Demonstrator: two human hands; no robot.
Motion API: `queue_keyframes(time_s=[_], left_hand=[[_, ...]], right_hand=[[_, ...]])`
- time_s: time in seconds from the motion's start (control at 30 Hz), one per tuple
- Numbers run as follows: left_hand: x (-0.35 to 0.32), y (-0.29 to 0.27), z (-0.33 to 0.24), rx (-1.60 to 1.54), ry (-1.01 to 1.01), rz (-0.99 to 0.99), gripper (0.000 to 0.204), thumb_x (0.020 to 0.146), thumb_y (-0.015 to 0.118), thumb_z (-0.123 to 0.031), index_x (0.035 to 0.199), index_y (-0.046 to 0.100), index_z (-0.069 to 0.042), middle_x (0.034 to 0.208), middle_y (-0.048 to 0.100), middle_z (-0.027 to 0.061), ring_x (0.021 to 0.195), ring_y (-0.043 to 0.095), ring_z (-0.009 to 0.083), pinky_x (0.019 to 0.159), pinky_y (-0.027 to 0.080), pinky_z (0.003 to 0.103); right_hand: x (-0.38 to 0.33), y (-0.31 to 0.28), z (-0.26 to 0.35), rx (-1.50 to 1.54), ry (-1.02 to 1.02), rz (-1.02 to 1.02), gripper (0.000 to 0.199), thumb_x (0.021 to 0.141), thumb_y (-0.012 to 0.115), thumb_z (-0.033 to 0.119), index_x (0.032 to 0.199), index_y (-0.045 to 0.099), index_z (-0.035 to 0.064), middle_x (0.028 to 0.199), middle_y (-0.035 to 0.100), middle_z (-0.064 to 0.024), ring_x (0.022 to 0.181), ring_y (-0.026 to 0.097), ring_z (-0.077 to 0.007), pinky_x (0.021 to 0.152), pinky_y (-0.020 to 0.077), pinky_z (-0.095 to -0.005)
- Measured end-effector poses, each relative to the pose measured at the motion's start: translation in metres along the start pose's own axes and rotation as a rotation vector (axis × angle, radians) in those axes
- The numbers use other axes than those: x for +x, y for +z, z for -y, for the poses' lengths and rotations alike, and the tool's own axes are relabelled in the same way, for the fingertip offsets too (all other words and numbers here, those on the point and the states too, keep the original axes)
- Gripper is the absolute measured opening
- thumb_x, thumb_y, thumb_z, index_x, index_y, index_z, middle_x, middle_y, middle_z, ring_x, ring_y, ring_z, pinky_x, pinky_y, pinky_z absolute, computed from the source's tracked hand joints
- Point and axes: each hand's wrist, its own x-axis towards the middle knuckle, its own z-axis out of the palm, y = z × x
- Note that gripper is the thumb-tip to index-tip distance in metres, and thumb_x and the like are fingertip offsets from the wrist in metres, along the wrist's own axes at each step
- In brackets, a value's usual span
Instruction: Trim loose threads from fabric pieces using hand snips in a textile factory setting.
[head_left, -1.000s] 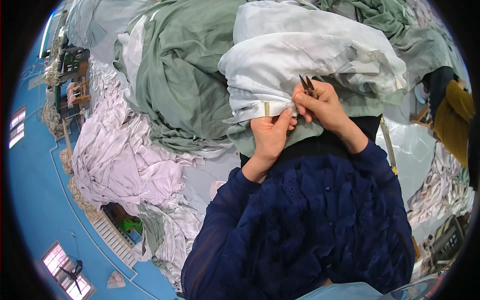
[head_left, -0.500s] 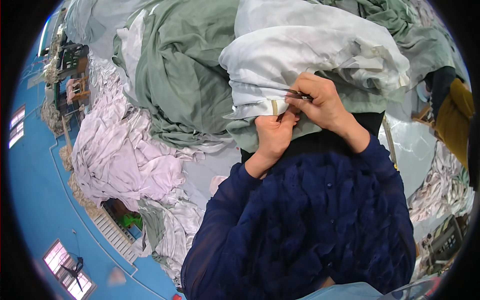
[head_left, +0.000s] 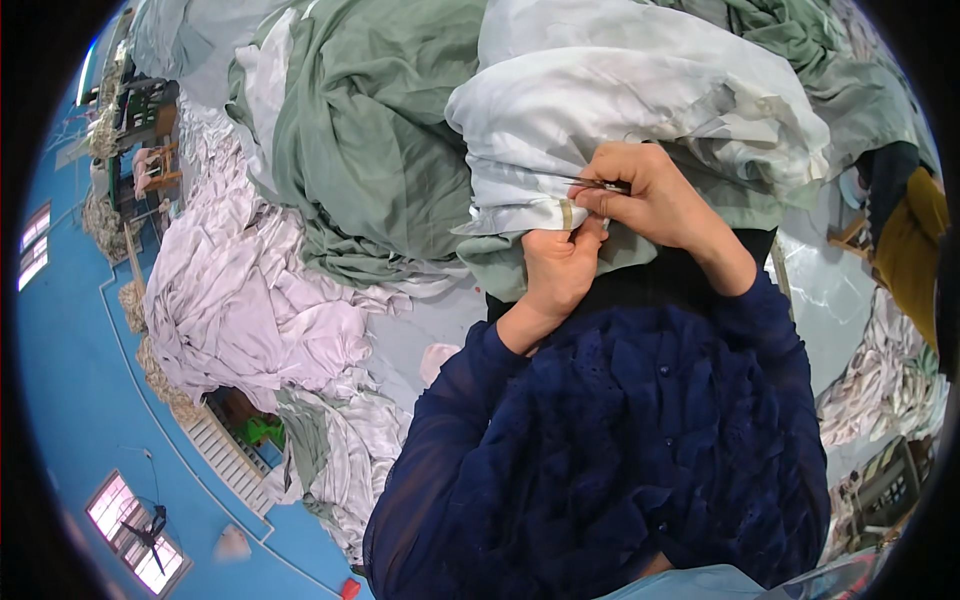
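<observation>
The left hand (head_left: 555,265) pinches the hem of the pale cloth (head_left: 620,110) (bunched over green fabric (head_left: 370,150)); the right hand (head_left: 650,195), fingers closed, holds small snips (head_left: 598,183) against it.

Both hands meet at the cloth's folded edge (head_left: 520,215): left hand (head_left: 556,268) just below, right hand (head_left: 655,195) beside it, thin tool (head_left: 598,183) lying across the cloth. Heaped fabric (head_left: 350,150) lies left, crumpled sheets (head_left: 235,300) farther left.

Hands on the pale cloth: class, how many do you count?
2. The left hand pinches the pale cloth hem; the right hand, just above it, holds a thin dark tool.
</observation>
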Motion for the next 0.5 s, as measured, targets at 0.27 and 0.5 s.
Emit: queue_keyframes(time_s=[0.27, 0.5], left_hand=[[-0.001, 0.000, 0.001, 0.061, 0.018, 0.033, 0.011, 0.095, 0.065, -0.005, 0.099, 0.070, 0.004, 0.081, 0.070, 0.0037, 0.070, 0.064, 0.0089, 0.064, 0.052, 0.024], [-0.002, 0.003, 0.000, 0.072, -0.043, -0.015, 0.011, 0.091, 0.066, -0.006, 0.094, 0.071, 0.003, 0.074, 0.070, 0.0069, 0.067, 0.066, 0.0137, 0.062, 0.050, 0.028]], right_hand=[[-0.012, 0.000, -0.011, -0.161, -0.017, -0.072, 0.012, 0.085, 0.068, 0.007, 0.086, 0.061, -0.0023, 0.071, 0.055, -0.0081, 0.060, 0.048, -0.0156, 0.056, 0.0402, -0.0298], [-0.029, -0.013, -0.021, -0.001, 0.142, -0.304, 0.006, 0.088, 0.066, 0.004, 0.087, 0.063, -0.0001, 0.072, 0.052, 0.0036, 0.064, 0.042, -0.0042, 0.057, 0.0352, -0.0229]])
